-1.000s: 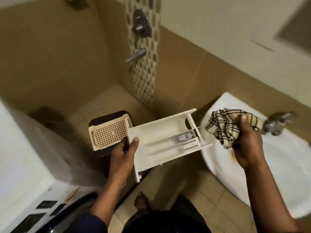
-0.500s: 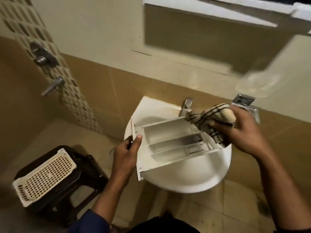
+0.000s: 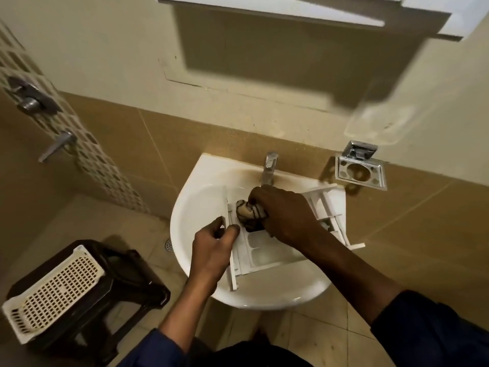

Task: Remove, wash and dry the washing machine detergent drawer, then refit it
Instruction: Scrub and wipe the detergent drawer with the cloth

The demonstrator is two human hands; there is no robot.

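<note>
Drawer lies over the sink; left hand grips its end steady while right hand fingers press a cloth inside.

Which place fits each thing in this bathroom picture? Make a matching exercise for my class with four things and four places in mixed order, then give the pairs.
Things:
1. detergent drawer
2. checked cloth
3. perforated basket
4. soap dish

Places:
A. on the dark stool
B. fixed to the wall, right of the tap
C. over the washbasin, gripped by the left hand
D. pressed into the drawer by the right hand

Pairs: 1-C, 2-D, 3-A, 4-B
</note>
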